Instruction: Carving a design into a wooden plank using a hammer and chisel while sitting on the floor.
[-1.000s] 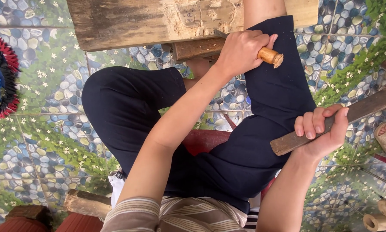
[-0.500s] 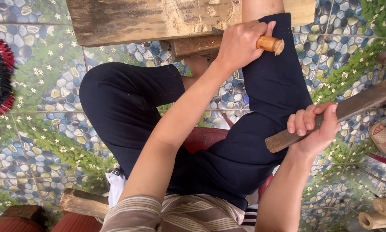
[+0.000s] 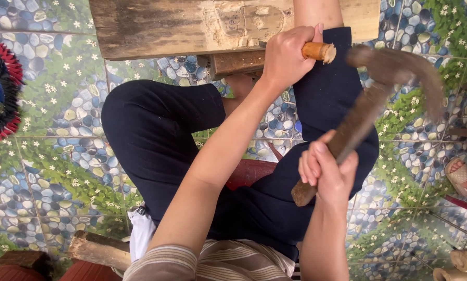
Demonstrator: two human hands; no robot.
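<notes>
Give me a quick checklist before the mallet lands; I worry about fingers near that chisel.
1. Left hand wrapped firmly round the chisel handle: ok.
2. Handle end sticking out clear of the left fingers: ok.
3. Right hand closed on the wooden mallet, low on its shaft: ok.
4. Mallet head lined up with the handle end: cannot tell, it is motion-blurred.
5. Chisel tip seated on the carved plank: cannot tell, the hand hides it.
6. Plank held steady: cannot tell; it rests on a block, no clamp visible.
</notes>
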